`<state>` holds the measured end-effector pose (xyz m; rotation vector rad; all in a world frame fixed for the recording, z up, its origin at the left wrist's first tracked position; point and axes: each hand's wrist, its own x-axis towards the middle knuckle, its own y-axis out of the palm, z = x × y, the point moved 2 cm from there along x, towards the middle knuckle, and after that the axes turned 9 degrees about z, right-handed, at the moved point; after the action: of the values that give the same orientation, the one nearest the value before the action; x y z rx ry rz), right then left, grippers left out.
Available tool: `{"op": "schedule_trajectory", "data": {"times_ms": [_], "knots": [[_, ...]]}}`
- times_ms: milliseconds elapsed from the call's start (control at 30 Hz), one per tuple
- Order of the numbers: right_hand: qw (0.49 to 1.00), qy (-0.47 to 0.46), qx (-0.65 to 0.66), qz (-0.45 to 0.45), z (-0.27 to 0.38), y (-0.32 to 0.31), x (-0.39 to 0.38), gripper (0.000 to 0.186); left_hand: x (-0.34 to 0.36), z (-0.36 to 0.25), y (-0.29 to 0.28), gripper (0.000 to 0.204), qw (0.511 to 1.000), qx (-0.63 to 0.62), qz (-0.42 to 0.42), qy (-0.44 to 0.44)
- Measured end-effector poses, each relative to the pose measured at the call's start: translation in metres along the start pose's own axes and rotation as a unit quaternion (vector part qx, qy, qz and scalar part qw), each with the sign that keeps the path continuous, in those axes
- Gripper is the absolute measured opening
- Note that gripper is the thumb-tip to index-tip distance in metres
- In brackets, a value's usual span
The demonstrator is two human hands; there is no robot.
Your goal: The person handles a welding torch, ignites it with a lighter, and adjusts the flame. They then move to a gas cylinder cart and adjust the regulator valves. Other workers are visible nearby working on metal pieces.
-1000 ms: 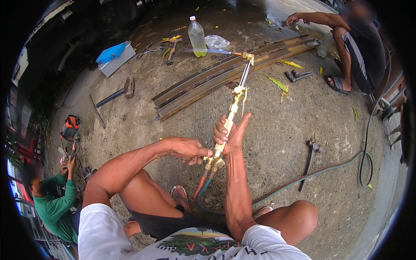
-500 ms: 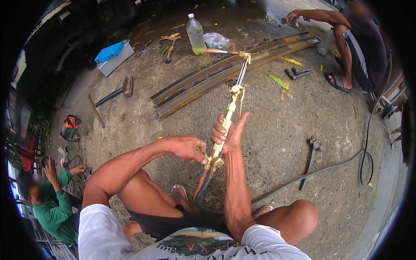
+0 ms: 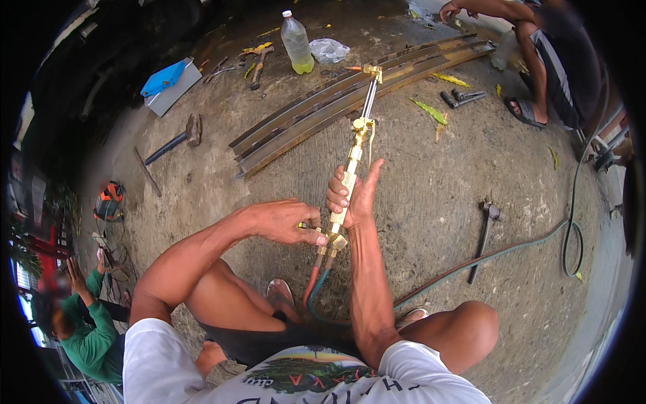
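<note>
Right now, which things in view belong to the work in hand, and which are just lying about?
In use:
brass torch, in the right hand, left hand at its valves
red hose and green hose, joined to it
possibly the metal bars near its tip

Apparently lying about:
bottle
plastic bag
blue-and-grey box
hammer on the right
yellow leaf

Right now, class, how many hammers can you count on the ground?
3: one hammer at left, below the blue-and-grey box in the view; a second hammer left of the standing bottle; a third hammer right of the right hand. Others may be hidden in shadow.
</note>
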<state>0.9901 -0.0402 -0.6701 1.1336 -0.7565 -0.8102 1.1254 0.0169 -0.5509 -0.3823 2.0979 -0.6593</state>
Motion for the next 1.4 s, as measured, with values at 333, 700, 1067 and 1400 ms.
{"op": "schedule_trajectory", "data": {"times_ms": [333,700,1067,1400], "knots": [[1.0,0.005,0.001,0.029,0.004,-0.001,0.004,0.086,0.015,0.01,0.017,0.04,0.991,0.087,-0.063,0.08],[0.979,0.128,-0.143,-0.068,-0.052,0.056,0.004,0.087,-0.019,0.049,-0.047,0.051,0.863,-0.098,-0.487,-0.094],[0.966,0.163,-0.195,-0.049,-0.081,0.067,0.004,0.088,-0.037,0.051,-0.049,0.056,0.843,-0.114,-0.505,-0.148],[0.965,0.209,-0.16,0.001,-0.09,0.032,0.004,0.091,-0.025,0.066,-0.05,0.051,0.874,-0.051,-0.459,-0.15]]}}
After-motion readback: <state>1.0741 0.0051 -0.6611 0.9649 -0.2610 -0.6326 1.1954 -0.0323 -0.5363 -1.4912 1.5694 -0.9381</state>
